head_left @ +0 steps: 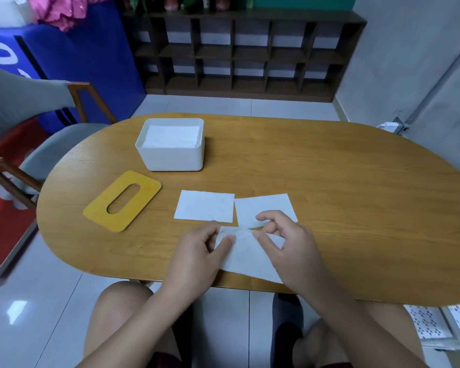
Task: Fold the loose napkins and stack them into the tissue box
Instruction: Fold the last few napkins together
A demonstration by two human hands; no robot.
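- Both hands sit closest to the lens: left hand [197, 251] and right hand [290, 243], each pinching the napkin [246, 257] at the table's [356, 208] near edge, fingers curled onto its top edge.
- Table-wise, the tissue box [170, 144] sits at 11 o'clock from the hands, already holding folded sheets, yellow lid [122, 200] lying off at 10.
- Two folded napkins, one [205, 205] and another [266, 205], lie side by side at 12, long sides running left-right.
- Napkin's feather-light, floppy, tears easily I'd guess; grab corners, gently. Its long axis runs roughly from 11 to 5.
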